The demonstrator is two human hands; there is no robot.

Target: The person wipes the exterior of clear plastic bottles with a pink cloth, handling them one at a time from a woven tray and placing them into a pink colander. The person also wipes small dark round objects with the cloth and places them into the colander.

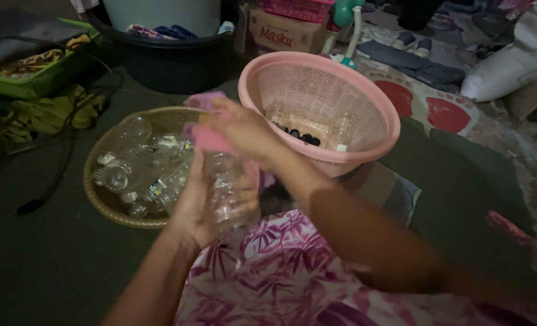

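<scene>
1 head camera (worn) looks down, close over floor (45, 265)

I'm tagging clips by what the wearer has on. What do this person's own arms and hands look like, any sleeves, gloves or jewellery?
Both forearms are bare, with no sleeves reaching them. The left hand and right hand wear no gloves; no rings, watch or bracelets can be made out, though the picture is dim and blurred. Below the arms lies a pink and purple leaf-print garment.

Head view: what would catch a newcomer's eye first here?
At centre, the left hand holds a clear plastic bottle upright while the right hand presses a pink cloth onto its top. Behind them to the right stands a pink mesh basket, tilted, with clear bottles and dark caps inside. To the left lies a shallow woven tray heaped with more clear bottles.
</scene>
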